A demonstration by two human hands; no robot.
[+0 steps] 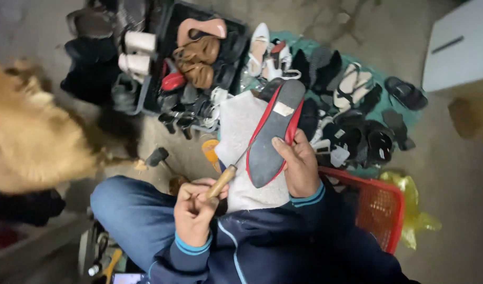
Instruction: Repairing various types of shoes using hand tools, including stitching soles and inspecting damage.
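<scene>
Our left hand (pixel 195 211) is closed in a fist round the wooden handle of a tool (pixel 224 179), whose thin blade runs up to the edge of the red flat shoe (pixel 274 134). Our right hand (pixel 300 164) wraps the shoe's right side, thumb pressed on the grey sole, holding it sole-up and steady over a grey cloth (pixel 240 131) on the lap so the blade can reach the seam. Farther off lie heaped shoes (pixel 352 105); a red basket (pixel 381 208) sits near right.
</scene>
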